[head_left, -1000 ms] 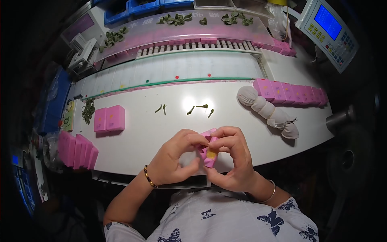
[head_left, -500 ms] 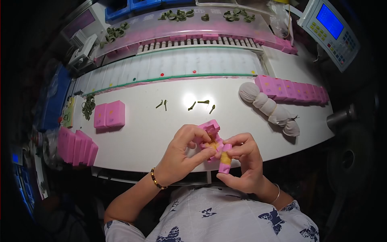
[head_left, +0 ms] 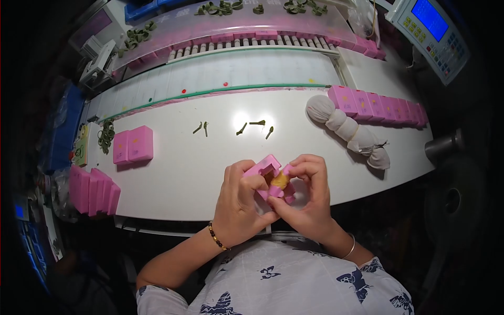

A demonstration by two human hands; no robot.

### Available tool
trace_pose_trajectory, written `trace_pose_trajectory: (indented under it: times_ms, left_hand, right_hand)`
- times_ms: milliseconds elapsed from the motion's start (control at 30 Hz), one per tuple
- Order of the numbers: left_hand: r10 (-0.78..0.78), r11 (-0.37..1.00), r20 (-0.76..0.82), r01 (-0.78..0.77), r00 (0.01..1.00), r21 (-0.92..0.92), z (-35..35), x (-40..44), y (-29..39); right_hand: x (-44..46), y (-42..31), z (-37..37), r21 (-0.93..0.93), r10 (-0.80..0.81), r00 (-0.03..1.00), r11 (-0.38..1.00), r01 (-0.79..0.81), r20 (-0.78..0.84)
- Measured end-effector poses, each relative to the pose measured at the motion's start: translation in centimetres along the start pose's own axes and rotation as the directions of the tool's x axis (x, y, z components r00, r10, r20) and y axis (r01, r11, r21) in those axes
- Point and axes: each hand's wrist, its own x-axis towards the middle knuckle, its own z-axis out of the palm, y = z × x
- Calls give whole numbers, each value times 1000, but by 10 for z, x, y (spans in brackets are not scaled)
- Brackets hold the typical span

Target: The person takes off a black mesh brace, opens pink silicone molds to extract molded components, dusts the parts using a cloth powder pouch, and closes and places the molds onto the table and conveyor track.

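Low over the near table edge, my left hand [head_left: 239, 197] is closed around a pink rubber mould [head_left: 264, 165] with a notched cavity facing up. A smaller pink mould piece [head_left: 280, 181] with a yellow face is pinched in my right hand [head_left: 308, 191], tilted against the larger part. Both thumbs are close together beneath the pieces. My fingers hide much of the cavity. Beyond my hands, several small dark green pieces [head_left: 242, 128] lie loose on the white table [head_left: 184, 178].
Pink mould blocks [head_left: 140, 143] stand at left, with more [head_left: 92, 191] at the left edge. A row of them [head_left: 362, 104] sits at right behind a tied white cloth roll [head_left: 344, 131]. A conveyor belt [head_left: 226, 68] crosses behind. A keypad display [head_left: 433, 39] hangs at upper right.
My right hand has brought the small yellow-faced piece up and left against the larger mould. My left fingers have moved out of the cavity to its side. The camera view has shifted slightly.
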Motion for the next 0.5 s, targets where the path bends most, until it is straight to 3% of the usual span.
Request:
trace_pose_trajectory:
  times_ms: [200,500]
  left_hand:
    - [-21,1000,-57,22,998,13,9,-6,-2]
    - [87,986,-67,-77,994,149,13,-8,2]
  right_hand:
    - [-1,-4,16,-210,26,1000,978,-23,10]
    - [-23,-1,10,-130,135,990,982,-140,-42]
